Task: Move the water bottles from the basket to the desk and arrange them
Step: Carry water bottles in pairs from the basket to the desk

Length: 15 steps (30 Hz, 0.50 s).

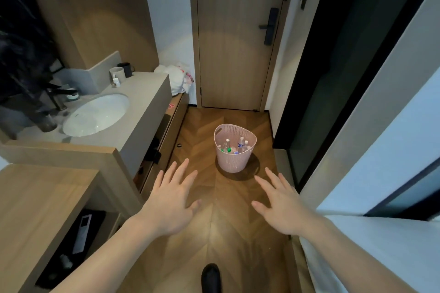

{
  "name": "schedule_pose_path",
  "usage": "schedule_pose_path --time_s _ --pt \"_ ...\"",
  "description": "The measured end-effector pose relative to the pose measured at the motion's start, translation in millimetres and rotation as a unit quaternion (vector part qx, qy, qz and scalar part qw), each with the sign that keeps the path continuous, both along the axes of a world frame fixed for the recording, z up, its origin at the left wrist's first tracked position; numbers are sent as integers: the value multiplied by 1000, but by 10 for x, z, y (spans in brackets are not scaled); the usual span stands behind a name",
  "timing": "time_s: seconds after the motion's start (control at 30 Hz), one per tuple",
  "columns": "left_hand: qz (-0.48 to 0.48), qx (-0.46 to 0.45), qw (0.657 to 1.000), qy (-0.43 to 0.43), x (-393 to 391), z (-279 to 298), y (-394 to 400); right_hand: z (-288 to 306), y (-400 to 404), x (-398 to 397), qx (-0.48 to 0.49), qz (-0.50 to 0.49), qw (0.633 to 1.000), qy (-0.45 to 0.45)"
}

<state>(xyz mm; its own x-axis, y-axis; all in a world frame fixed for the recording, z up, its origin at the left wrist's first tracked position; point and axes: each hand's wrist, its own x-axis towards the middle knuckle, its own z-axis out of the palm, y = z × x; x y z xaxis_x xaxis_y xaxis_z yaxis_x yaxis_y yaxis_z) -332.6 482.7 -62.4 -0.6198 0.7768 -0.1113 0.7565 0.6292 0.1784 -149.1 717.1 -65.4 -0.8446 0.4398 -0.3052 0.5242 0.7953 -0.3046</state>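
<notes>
Both hands are spread flat and hold nothing: left hand (172, 200), right hand (282, 204). The pink perforated basket (234, 160) stands on the floor (214, 233) beyond the fingertips, between the two hands and well apart from them. Likely risks: bottles lie jumbled, so a hasty grab may miss or tip the light basket; carried bottles could slip. The water bottles (241, 144) are clear plastic, white- and green-capped, some upright, some leaning.
</notes>
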Motion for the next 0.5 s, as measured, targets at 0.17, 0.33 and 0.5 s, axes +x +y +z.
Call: schedule_pose_path --time_s 0.17,0.33,0.5 --pt "-13 -20 999 -44 -810 -239 816 -122 744 -479 -5 -48 999 -16" --pt "-51 -49 995 -68 -1456 -363 1793 -301 1532 -945 -13 -107 993 -50" --pt "-64 -68 990 -104 -1978 -444 2692 -380 2182 -1566 -63 -100 990 -80"
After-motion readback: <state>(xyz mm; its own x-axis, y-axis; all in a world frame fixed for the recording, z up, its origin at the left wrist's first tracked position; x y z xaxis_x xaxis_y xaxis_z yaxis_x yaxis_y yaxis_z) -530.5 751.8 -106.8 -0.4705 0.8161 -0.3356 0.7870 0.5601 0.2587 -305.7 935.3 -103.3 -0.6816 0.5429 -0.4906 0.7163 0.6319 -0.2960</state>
